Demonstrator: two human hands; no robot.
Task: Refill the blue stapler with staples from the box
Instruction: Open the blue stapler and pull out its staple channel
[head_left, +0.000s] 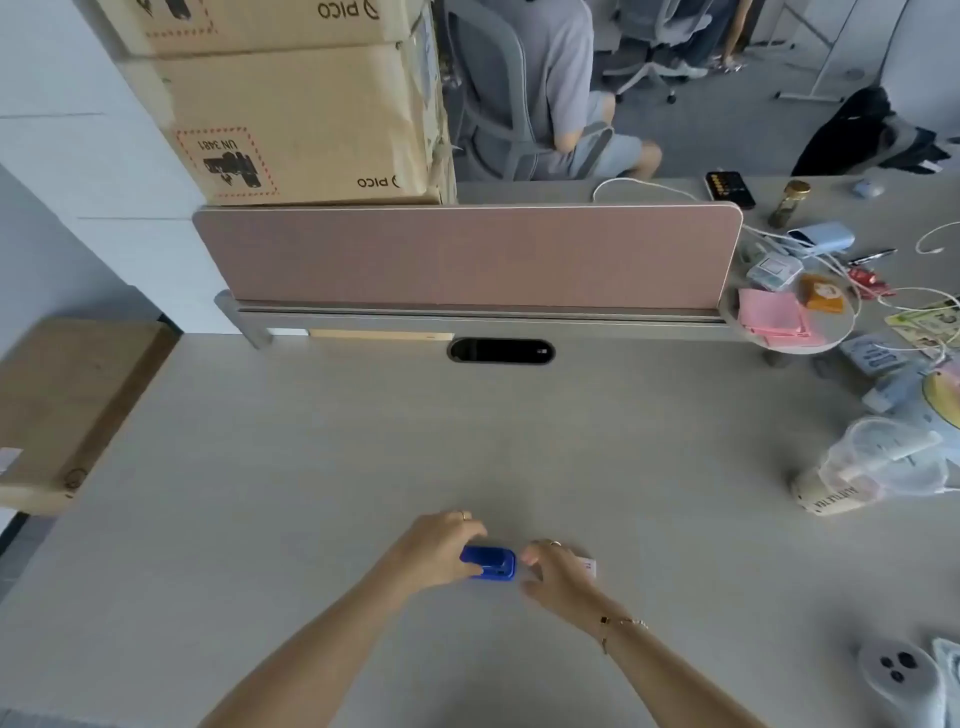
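A small blue stapler (491, 563) lies on the light desk (363, 467) near its front edge. My left hand (441, 551) covers the stapler's left end, its fingers curled over and around it. My right hand (556, 577) hovers just right of the stapler, fingers bent and apart, close to its right end but with a small gap. A small white box (588, 565) peeks out from behind my right hand, mostly hidden; whether that hand touches it is unclear.
A pink divider panel (467, 254) runs across the back of the desk, with a cable slot (501, 352) below it. Cardboard boxes (291, 119) stack at the back left. A plastic bag with a cup (878, 462) and clutter fill the right side. A person sits beyond.
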